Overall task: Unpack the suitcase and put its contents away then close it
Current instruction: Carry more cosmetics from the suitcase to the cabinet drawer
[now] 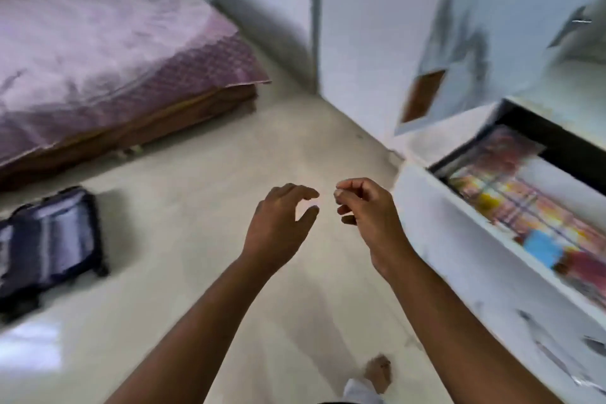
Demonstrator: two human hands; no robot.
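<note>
The suitcase (49,249) lies flat on the pale floor (203,174) at our far left, well apart from both hands and just in front of the bed (108,52). It looks dark with lighter panels; blur keeps us from telling whether its lid is shut or open.

We hold both bare hands out in front of us, over the floor, close together but not touching. Our left hand (278,226) has thumb and fingers curved with a clear gap between them, and nothing in it. Our right hand (367,213) has its fingers curled loosely inward, also empty.

To our right a white drawer (485,259) stands pulled out, with colourful folded cloth (524,203) inside. We count one suitcase, one bed, one pulled-out drawer and two hands. One bare foot (378,372) shows below.
</note>
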